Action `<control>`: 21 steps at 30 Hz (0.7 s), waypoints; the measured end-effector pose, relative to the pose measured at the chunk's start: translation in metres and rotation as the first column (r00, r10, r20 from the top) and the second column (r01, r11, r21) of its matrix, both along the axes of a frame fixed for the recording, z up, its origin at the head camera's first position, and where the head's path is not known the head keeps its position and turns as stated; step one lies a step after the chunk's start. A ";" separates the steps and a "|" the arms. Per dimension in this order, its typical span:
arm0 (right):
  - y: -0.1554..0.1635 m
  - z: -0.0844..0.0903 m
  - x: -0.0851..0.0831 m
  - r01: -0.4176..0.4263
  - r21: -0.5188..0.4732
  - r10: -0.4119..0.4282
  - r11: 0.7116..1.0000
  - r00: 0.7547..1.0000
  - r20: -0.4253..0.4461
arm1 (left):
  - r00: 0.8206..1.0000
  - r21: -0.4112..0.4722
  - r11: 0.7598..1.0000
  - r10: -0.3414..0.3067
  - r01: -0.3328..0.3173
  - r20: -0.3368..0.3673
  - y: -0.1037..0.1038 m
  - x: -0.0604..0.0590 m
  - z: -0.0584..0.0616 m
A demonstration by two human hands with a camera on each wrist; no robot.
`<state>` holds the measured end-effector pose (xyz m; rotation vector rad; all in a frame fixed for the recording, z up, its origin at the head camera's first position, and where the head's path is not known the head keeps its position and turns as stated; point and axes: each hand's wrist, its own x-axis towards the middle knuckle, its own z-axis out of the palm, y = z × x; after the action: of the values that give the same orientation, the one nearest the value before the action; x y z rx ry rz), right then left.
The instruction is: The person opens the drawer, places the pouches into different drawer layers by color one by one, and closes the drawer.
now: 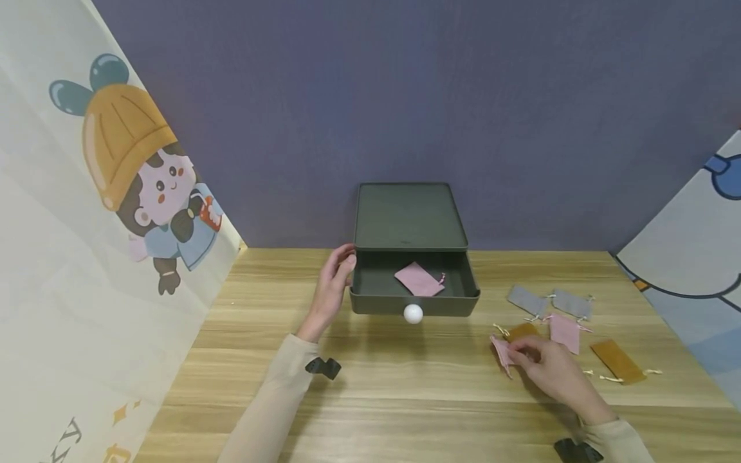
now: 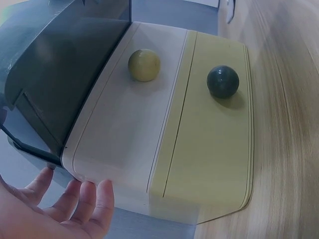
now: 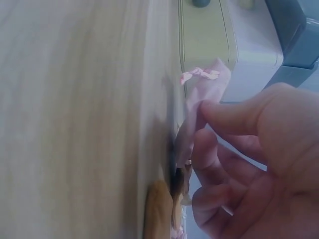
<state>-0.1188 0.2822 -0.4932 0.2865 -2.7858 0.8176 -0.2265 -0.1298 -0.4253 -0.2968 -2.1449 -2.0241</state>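
A small drawer cabinet stands against the back wall; its dark green top drawer (image 1: 413,306) is pulled out. Inside that drawer lies a pink drawstring pouch (image 1: 418,280). My left hand (image 1: 332,286) touches the cabinet's left side, its fingertips (image 2: 103,199) against the side near the white drawer (image 2: 119,119). To the right, my right hand (image 1: 547,370) pinches another pink drawstring pouch (image 3: 205,94) between thumb and fingers, just above the table. A mustard pouch (image 1: 523,331) lies right behind that hand, partly covered.
Two grey pouches (image 1: 527,301), a pink pouch (image 1: 565,332) and another mustard pouch (image 1: 618,361) lie on the wooden table (image 1: 405,399) at right. Below the white drawer is a yellow drawer (image 2: 204,134) with a dark knob (image 2: 223,81). The purple wall (image 1: 405,96) rises behind.
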 end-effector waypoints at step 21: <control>-0.005 0.002 -0.002 -0.066 -0.090 0.046 0.994 0.976 -0.213 | 1.000 -0.022 1.000 -0.002 0.002 0.005 -0.002 -0.002 -0.002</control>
<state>-0.1211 0.2775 -0.4908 0.4111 -2.5435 0.8774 -0.2287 -0.1314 -0.4268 -0.2974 -2.1714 -2.0059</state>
